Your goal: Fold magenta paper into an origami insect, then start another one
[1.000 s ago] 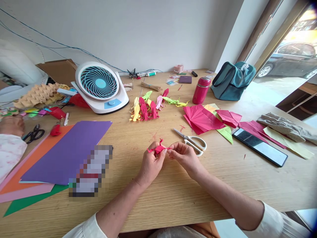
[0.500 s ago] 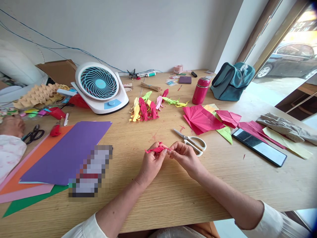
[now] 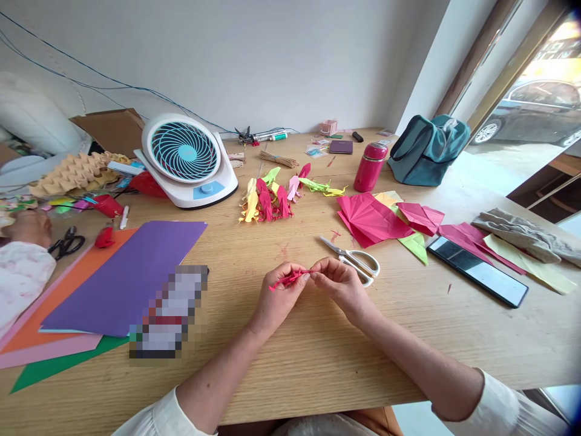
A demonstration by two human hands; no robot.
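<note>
My left hand is closed round a small red folded paper figure, whose thin strips stick out over the fingers to the left. My right hand pinches the figure's narrow end between thumb and forefinger, touching the left fingertips. Part of the figure is hidden inside the left hand. Just beyond the right hand lie white-handled scissors, blades pointing away to the left. Several folded paper figures in red, yellow, green and pink sit together farther back on the table.
Coloured paper sheets and a blurred-out object lie to the left, near another person's hand. A fan stands behind. To the right are crumpled red paper, a phone, a red flask and a teal bag.
The red paper figure has turned in my left hand, so its thin strips now show. Both hands stay together in nearly the same place. The whole view has shifted slightly.
</note>
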